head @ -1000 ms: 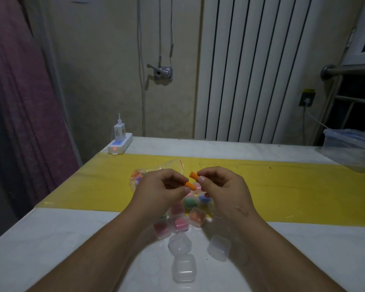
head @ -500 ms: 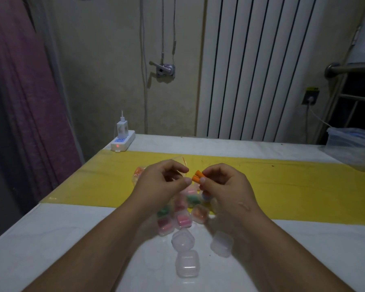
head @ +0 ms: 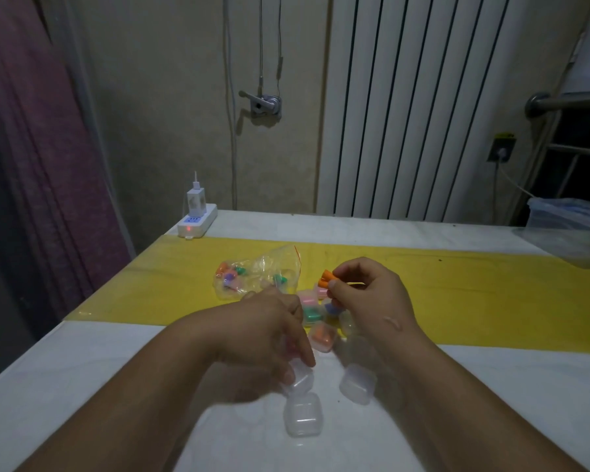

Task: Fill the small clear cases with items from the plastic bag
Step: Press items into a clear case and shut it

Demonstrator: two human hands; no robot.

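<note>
My right hand [head: 368, 294] pinches two orange foam pieces [head: 327, 280] above a cluster of filled clear cases [head: 322, 337] holding pink, green and orange items. My left hand [head: 269, 332] reaches down, its fingertips on an empty clear case [head: 298, 378] on the white tabletop. Two more empty cases lie close by, one [head: 302, 419] nearer me and one [head: 358, 383] to the right. The plastic bag [head: 256, 272] with coloured foam pieces lies on the yellow strip, behind the left hand.
A white power strip [head: 198, 221] with a charger sits at the table's far left corner. A clear lidded container [head: 569, 233] stands at the far right edge. A radiator and wall lie behind the table; a purple curtain hangs at left.
My left hand let go of the orange pieces and dropped to the empty case on the table. My right hand now holds both orange pieces alone.
</note>
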